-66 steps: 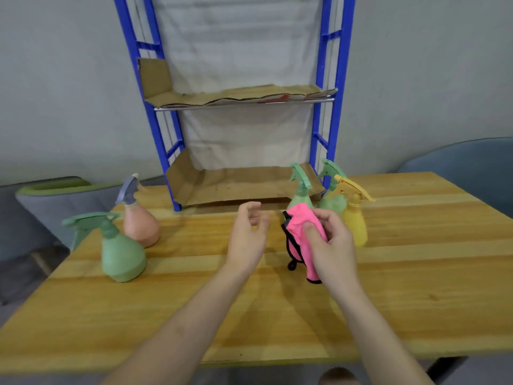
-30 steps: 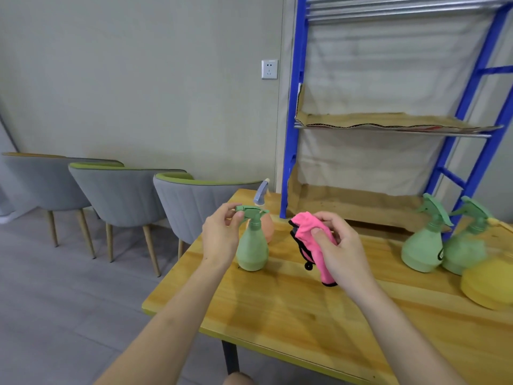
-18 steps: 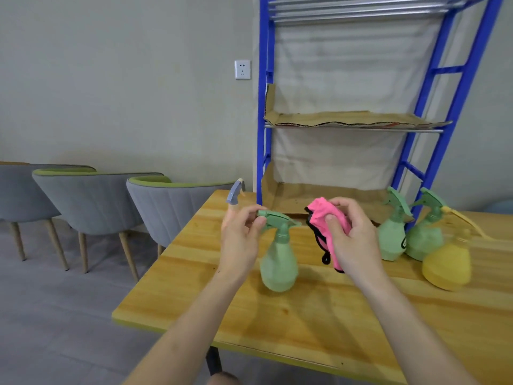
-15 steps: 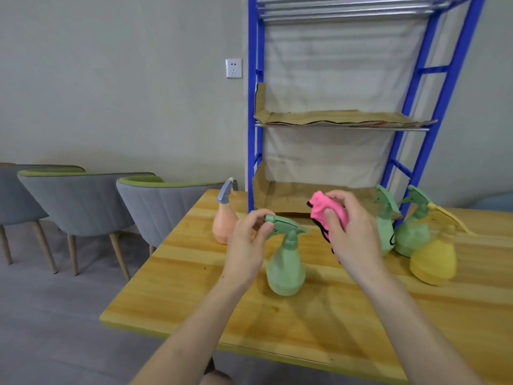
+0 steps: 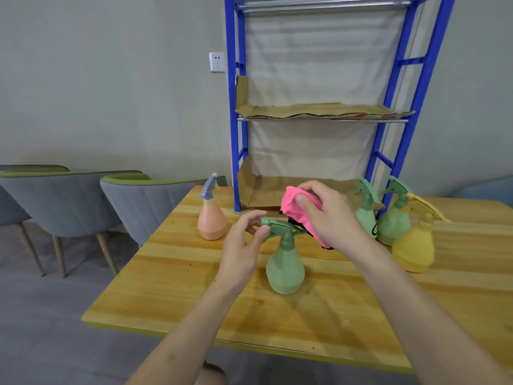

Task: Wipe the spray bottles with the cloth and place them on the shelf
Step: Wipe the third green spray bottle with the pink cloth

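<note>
Two hands in use, close together. Pinches with the left hand (image 5: 241,245) the rear tip of the trigger head of the near green spray bottle (image 5: 284,269), thumb and forefinger closed on it. Grips with the right hand (image 5: 330,215) the bunched pink cloth (image 5: 294,209), just above and behind that trigger head. Holds the bottle upright at the wooden table (image 5: 180,287); cannot tell if resting or just lifted. Further left, an orange bottle (image 5: 211,220); to the right, two green bottles (image 5: 366,218) and a yellow bottle (image 5: 413,251), beside the blue shelf (image 5: 231,134)
</note>
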Available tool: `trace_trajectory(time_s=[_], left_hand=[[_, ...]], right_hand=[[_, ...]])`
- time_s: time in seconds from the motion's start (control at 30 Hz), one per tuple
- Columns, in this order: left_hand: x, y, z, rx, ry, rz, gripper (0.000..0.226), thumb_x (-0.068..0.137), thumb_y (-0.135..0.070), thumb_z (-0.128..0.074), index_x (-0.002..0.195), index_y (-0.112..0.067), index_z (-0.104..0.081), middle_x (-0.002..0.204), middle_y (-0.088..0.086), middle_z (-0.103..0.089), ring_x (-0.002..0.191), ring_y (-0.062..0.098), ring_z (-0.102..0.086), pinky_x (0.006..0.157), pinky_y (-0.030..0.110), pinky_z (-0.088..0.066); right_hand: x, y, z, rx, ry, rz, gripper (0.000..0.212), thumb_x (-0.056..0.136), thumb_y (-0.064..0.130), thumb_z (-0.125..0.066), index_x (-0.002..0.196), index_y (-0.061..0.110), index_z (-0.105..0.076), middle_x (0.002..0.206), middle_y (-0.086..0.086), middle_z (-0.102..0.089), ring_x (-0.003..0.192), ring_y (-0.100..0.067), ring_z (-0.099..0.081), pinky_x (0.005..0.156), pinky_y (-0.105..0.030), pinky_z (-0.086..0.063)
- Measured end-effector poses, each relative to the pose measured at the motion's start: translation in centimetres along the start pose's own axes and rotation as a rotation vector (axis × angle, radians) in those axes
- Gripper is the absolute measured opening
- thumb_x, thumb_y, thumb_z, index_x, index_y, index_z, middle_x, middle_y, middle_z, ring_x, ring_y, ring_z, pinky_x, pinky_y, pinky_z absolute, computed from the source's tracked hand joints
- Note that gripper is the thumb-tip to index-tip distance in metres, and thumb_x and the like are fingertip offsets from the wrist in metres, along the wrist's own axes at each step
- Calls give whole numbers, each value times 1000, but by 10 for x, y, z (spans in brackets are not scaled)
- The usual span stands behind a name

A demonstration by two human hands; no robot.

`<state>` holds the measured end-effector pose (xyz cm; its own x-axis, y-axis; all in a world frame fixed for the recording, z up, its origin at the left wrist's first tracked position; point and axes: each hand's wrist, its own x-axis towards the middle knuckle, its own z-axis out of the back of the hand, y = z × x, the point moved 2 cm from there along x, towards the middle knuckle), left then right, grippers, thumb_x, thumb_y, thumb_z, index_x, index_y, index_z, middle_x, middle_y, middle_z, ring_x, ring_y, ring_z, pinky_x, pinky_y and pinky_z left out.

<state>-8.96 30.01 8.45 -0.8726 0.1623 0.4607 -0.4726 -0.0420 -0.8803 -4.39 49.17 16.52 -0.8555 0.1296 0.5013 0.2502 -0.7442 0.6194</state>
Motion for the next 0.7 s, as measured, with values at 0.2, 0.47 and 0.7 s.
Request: trace_trajectory(time_s=[0.2, 0.47, 0.7], left_hand=[[0, -1, -1, 13, -63, 25, 19, 101, -19, -67, 106, -36, -71, 103, -13, -73, 102, 18, -62, 94, 42, -53], [3, -5, -3, 58, -48, 29, 19, 102, -20, -65, 110, -36, -73, 103, -18, -74, 105, 18, -63, 96, 45, -53], [5, -3, -1, 67, -35, 14, 20, 102, -17, -65, 110, -33, -74, 104, -16, -75, 104, 20, -64, 96, 47, -52]], right_hand=[[21, 7, -6, -1, 184, -49, 18, 109, 35, -48, 105, 35, -65, 106, 16, -71, 104, -10, -65, 91, -39, -54], [33, 14, -12, -21, 534, -52, 19, 102, 44, -63, 112, 27, -63, 103, 11, -70, 86, -7, -67, 70, -23, -49], [38, -1, -21, 6, 610, -81, 22, 99, 46, -68, 102, 24, -66, 89, 6, -70, 71, -8, -62, 68, -29, -50]])
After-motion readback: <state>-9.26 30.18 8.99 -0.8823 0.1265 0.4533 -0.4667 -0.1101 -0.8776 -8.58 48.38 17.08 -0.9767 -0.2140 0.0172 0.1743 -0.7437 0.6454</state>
